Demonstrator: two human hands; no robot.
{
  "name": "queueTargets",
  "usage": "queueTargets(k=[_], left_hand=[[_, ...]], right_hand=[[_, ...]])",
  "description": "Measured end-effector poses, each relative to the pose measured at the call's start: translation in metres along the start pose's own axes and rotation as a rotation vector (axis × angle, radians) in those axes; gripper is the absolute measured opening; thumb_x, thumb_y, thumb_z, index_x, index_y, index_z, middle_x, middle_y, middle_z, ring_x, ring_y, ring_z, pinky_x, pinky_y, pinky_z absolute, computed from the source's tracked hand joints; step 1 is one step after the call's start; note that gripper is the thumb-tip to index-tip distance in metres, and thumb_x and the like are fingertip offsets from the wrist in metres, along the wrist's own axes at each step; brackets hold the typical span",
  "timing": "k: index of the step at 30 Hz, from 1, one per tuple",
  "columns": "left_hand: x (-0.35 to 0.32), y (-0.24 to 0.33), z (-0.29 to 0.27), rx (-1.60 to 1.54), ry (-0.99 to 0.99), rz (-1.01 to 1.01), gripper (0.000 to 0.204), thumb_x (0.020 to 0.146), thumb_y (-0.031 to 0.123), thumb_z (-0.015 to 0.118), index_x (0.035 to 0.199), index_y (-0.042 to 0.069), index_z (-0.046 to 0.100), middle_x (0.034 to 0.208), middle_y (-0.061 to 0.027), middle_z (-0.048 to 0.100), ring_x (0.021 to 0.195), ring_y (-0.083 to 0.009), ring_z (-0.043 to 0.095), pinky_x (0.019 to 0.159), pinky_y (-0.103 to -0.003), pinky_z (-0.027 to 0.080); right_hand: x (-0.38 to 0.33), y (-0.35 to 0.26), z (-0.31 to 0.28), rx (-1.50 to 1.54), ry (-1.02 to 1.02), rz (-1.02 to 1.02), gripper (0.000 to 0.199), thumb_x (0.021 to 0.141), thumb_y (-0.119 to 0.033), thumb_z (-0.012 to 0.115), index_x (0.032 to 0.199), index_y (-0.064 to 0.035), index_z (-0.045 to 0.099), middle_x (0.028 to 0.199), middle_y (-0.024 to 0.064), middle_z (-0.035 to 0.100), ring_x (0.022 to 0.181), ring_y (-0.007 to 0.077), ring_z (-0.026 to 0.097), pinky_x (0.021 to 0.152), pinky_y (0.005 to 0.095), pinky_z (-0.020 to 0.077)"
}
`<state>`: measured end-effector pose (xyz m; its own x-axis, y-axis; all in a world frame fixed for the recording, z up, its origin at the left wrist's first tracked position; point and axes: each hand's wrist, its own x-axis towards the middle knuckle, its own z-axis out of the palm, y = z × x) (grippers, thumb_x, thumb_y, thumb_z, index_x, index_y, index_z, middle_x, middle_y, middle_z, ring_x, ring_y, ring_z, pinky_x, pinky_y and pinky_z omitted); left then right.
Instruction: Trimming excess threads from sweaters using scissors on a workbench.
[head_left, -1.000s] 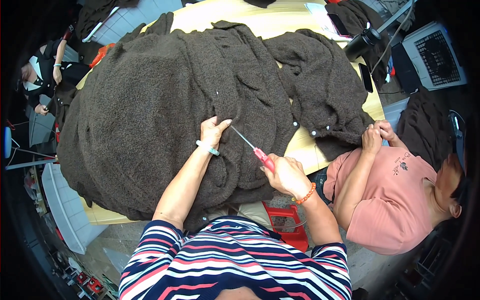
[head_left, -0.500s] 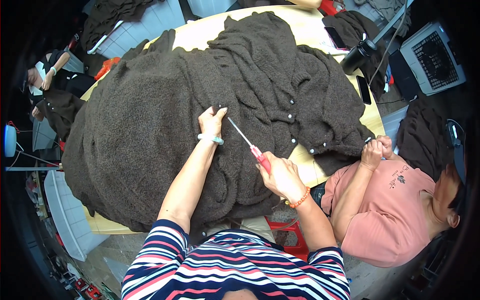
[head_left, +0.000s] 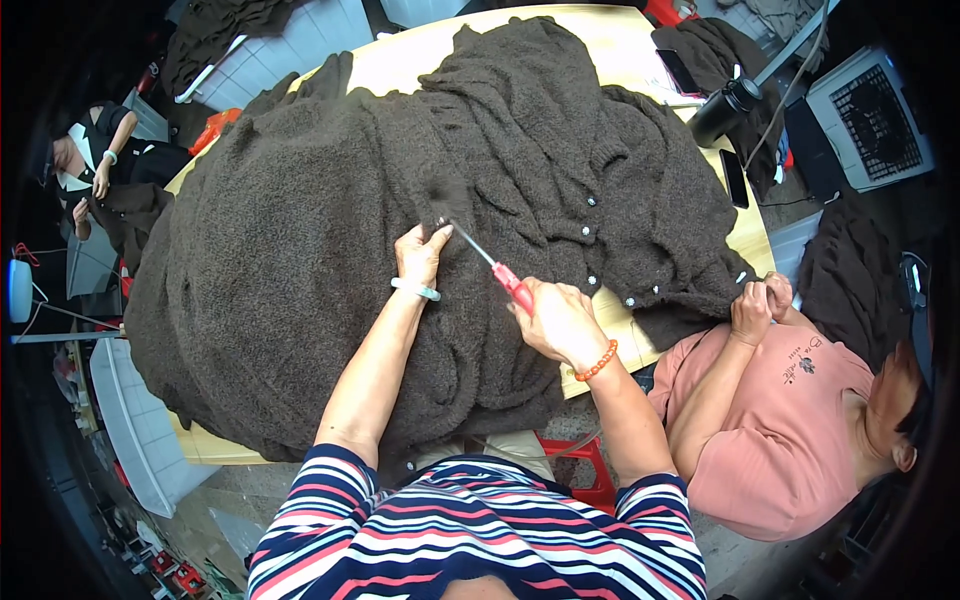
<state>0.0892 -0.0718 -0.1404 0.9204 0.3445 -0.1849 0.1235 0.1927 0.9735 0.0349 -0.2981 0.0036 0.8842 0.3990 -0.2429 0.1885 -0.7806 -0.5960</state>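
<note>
1. The right hand (head_left: 558,322) is wrapped round the handle of the red-handled tool (head_left: 510,283).
2. The left hand (head_left: 420,258), at the tool's tip, pinches the brown fluffy garments (head_left: 290,230), which spread to both sides of the tool.
3. Work at the tip looks under way, unfinished; what else is done or left cannot be told.
4. Counted: one tool; right of it, at least five pale buttons (head_left: 587,231), two phones (head_left: 735,178); garments overlap, uncountable.
</note>
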Motion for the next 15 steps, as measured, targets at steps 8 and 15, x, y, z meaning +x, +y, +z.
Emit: queueTargets(k=[8, 15], left_hand=[[0.0, -0.003, -0.004, -0.038, -0.065, 0.037, 0.017, 0.085, 0.0, 0.072, 0.101, -0.002, 0.071, 0.097, -0.0028, 0.072, 0.084, -0.0106, 0.063, 0.079, -0.025, 0.05], [-0.002, 0.002, 0.002, -0.038, -0.051, 0.005, 0.02, 0.087, 0.006, 0.073, 0.105, -0.003, 0.07, 0.097, -0.0036, 0.071, 0.084, -0.0121, 0.063, 0.079, -0.027, 0.05]], right_hand=[[0.002, 0.002, 0.0, -0.002, 0.0, 0.004, 0.023, 0.09, -0.026, 0.062, 0.095, -0.0041, 0.062, 0.08, 0.0236, 0.067, 0.082, 0.0434, 0.067, 0.074, 0.0515, 0.0535], [-0.008, 0.016, 0.003, 0.021, -0.01, -0.004, 0.025, 0.09, -0.027, 0.062, 0.098, -0.0039, 0.064, 0.082, 0.0234, 0.068, 0.084, 0.0432, 0.067, 0.077, 0.0511, 0.0528]])
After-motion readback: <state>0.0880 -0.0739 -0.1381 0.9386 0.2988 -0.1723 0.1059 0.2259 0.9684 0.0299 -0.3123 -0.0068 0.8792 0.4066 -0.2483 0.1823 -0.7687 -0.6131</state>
